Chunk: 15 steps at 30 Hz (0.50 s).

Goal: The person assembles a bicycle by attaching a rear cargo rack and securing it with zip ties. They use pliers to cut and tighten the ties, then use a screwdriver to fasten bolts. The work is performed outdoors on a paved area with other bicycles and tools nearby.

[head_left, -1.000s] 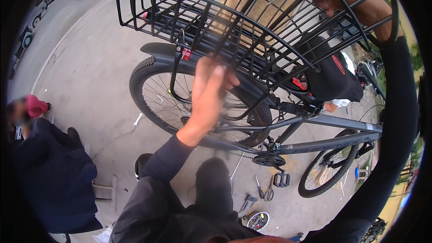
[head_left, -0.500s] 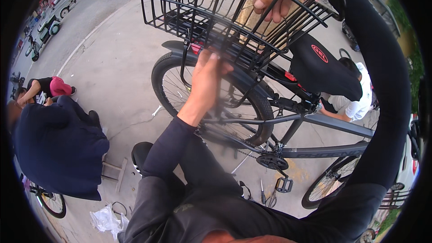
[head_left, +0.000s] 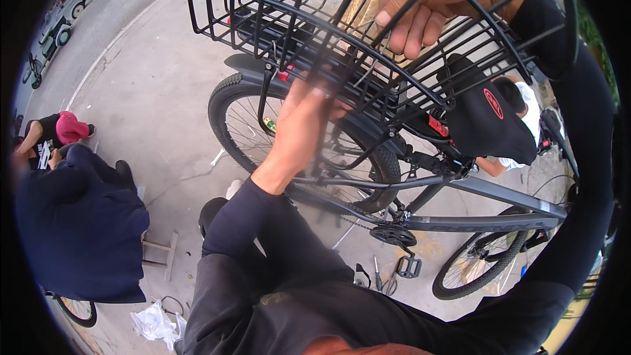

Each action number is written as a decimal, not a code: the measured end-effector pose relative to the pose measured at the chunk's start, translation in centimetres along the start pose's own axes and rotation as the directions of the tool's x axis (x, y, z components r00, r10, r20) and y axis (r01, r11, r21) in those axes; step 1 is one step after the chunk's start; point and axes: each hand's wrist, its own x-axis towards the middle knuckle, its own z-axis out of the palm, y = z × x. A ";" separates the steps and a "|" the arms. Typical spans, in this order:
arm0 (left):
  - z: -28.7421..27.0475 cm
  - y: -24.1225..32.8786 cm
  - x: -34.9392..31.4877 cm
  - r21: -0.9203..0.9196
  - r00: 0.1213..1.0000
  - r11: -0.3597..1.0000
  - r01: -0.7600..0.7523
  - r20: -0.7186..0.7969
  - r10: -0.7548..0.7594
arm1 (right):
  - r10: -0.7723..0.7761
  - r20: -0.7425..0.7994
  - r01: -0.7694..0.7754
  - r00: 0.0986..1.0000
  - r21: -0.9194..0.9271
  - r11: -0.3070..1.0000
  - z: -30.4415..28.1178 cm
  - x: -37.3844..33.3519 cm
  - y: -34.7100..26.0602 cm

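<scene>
A black wire basket sits on the rear rack of a dark grey bicycle. My right hand reaches down inside the basket, thumb and fingers curled together. Whatever it pinches is hidden or too thin to make out. Under the rack, above the rear wheel, my left hand is raised with its fingers closed near the basket's underside. Their tips are partly hidden and blurred. A red reflector shows beside this hand. The black saddle cover lies just beyond the basket.
A person in dark blue crouches at left beside a small stool. Another in white is behind the saddle. A screwdriver, a wrench and a clear plastic bag lie on the ground. Scooters stand far left.
The basket and my right hand appear larger and closer, and the view has shifted slightly. Both hands stay at the basket and rack, the right one inside, the left one underneath.
</scene>
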 end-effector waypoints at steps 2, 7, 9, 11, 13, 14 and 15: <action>-0.6 -0.1 0.3 -0.024 0.998 1.000 0.013 0.064 -0.012 | 0.020 0.029 -0.020 0.999 0.008 1.000 0.0 0.4 -0.3; -0.5 -0.4 1.0 -0.141 0.999 0.990 0.023 0.043 -0.018 | 0.113 0.104 -0.114 0.988 0.001 0.993 -0.6 1.8 -1.4; -0.6 -1.1 1.4 -0.204 0.998 0.979 0.021 0.065 -0.008 | 0.166 0.095 -0.169 0.981 0.019 0.985 -0.4 1.9 -1.2; -1.7 -0.7 1.2 -0.178 0.997 0.984 0.001 0.078 0.014 | 0.088 -0.044 -0.085 0.995 0.063 0.994 0.7 2.7 -1.7; -2.5 -0.2 1.3 -0.179 0.996 0.983 -0.035 0.077 0.050 | 0.168 -0.045 -0.166 0.985 0.042 0.985 0.4 3.6 -2.7; -2.2 -0.3 1.4 -0.181 0.995 0.983 -0.037 0.082 0.053 | 0.092 0.098 -0.107 0.991 0.159 0.982 0.0 3.6 -2.5; -1.9 -0.4 1.4 -0.181 0.995 0.983 -0.039 0.089 0.056 | 0.116 0.084 -0.126 0.990 0.130 0.984 0.2 3.3 -2.2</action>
